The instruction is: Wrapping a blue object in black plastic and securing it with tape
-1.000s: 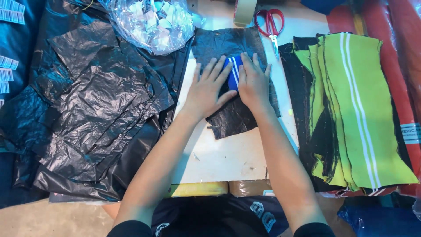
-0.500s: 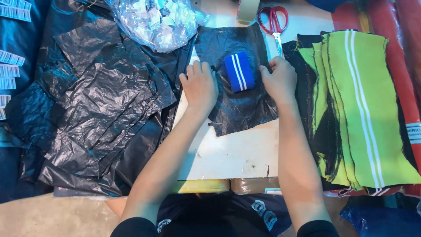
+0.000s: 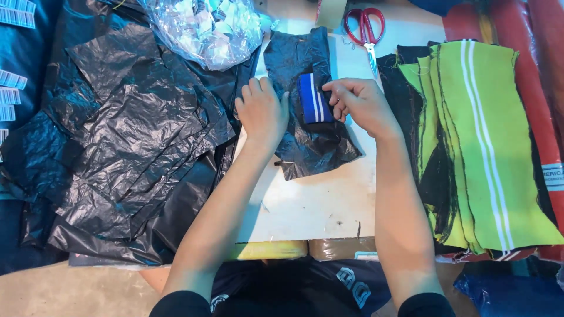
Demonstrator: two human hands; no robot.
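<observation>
A small folded blue cloth with white stripes [image 3: 314, 98] lies on a black plastic sheet [image 3: 308, 138] spread over a white board [image 3: 311, 205]. My left hand [image 3: 261, 111] rests flat on the sheet just left of the cloth, fingers apart. My right hand [image 3: 359, 104] pinches the cloth's right edge with its fingertips.
A big pile of crumpled black plastic sheets [image 3: 123, 141] fills the left. A clear bag of small pieces [image 3: 205, 29] sits at the top. Red-handled scissors [image 3: 365, 30] and a tape roll [image 3: 330, 12] lie at the back. Neon green and black striped fabric pieces [image 3: 476, 135] are stacked on the right.
My hands, first pressed together over the blue cloth, moved apart. The right hand has now come back and pinches the cloth's right edge; the left stays flat on the sheet.
</observation>
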